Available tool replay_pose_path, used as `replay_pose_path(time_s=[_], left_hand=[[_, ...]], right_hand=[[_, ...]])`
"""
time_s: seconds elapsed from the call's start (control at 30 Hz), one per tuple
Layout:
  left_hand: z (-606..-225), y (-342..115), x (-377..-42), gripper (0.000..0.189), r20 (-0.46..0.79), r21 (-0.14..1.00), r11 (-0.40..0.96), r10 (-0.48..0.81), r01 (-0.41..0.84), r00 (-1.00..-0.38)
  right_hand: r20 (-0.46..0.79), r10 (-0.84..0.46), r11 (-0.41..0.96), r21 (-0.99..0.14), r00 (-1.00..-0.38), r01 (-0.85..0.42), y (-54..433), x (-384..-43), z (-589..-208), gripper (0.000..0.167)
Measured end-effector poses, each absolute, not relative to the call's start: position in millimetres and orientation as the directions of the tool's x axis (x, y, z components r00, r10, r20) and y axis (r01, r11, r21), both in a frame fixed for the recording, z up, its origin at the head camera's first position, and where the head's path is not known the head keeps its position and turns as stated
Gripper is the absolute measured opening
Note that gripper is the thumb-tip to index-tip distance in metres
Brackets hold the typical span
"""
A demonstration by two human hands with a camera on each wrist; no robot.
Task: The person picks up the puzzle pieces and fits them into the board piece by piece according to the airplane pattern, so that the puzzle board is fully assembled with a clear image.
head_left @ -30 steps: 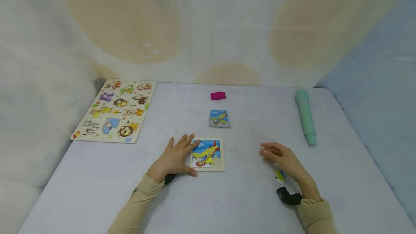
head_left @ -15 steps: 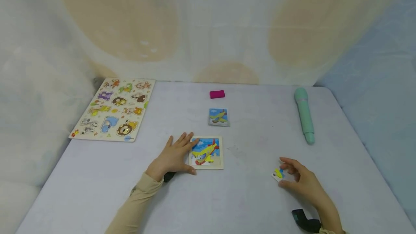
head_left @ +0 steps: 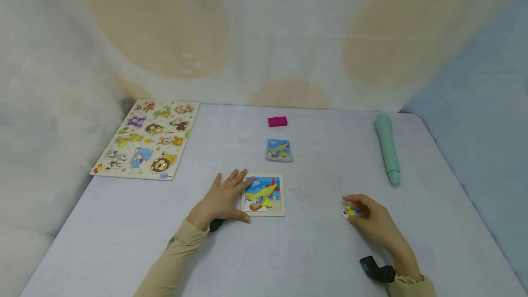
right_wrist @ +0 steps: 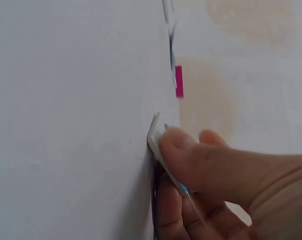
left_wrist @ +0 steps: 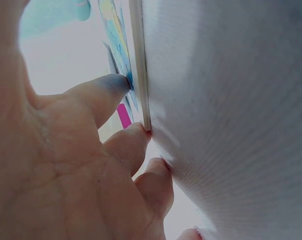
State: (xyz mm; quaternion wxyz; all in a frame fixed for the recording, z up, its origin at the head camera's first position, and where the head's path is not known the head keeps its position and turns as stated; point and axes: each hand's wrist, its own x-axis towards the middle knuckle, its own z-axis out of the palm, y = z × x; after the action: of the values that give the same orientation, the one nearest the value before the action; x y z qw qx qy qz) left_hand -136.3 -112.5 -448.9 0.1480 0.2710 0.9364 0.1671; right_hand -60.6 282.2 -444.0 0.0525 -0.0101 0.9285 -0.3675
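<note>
A small wooden jigsaw tray (head_left: 283, 196) lies near the middle of the table and bears a yellow airplane picture, with a bare patch at its lower right. My left hand (head_left: 222, 200) is spread flat at the tray's left side; in the left wrist view, a fingertip (left_wrist: 116, 84) rests on the picture's edge. Off to the right, my right hand (head_left: 377, 221) pinches a jigsaw piece (head_left: 349, 212) of white, yellow and blue between thumb and fingers. Seen from the right wrist, the piece (right_wrist: 159, 150) is tilted close to the tabletop, partly hidden by the thumb.
Behind the tray lies a small airplane picture card (head_left: 279, 150), and beyond it a magenta block (head_left: 277, 122). An animal puzzle board (head_left: 144, 141) occupies the back left. A mint-green cylinder (head_left: 387, 150) lies at the right. Cloth hangs behind the table.
My right hand has drawn back toward the loose jigsaw piece, pinched it, and shifted slightly left and away from me with it. The left hand stays in place on the tray.
</note>
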Motion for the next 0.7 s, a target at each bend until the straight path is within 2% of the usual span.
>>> replay_pose_path(time_s=[0.13,0.37,0.5,0.6,0.7], left_hand=[[-449.0,-113.3,-136.5,0.11,-0.189,0.394,0.801,0.551,0.451,-0.813],[-451.0,-111.4,-135.3,0.111,-0.19,0.39,0.803,0.549,0.45,-0.814],[-453.7,-109.1,-135.0,0.111,-0.187,0.393,0.797,0.558,0.458,-0.809],[-453.9,-109.4,-135.7,0.111,-0.184,0.378,0.802,0.554,0.462,-0.812],[-451.5,-111.0,-137.0,0.111,-0.181,0.369,0.808,0.548,0.46,-0.817]], right_hand=[[-0.146,-0.066,0.624,-0.778,-0.987,0.073,266.6,-88.4,-446.3,0.044],[-0.238,-0.227,0.42,-0.899,-0.944,0.125,213.2,-135.1,-452.9,0.027],[-0.243,-0.313,0.423,-0.901,-0.918,0.095,181.8,-142.0,-455.5,0.025],[-0.224,-0.36,0.476,-0.879,-0.906,0.028,163.7,-140.9,-456.5,0.021],[-0.193,-0.368,0.506,-0.862,-0.909,-0.022,151.1,-139.7,-456.5,0.016]])
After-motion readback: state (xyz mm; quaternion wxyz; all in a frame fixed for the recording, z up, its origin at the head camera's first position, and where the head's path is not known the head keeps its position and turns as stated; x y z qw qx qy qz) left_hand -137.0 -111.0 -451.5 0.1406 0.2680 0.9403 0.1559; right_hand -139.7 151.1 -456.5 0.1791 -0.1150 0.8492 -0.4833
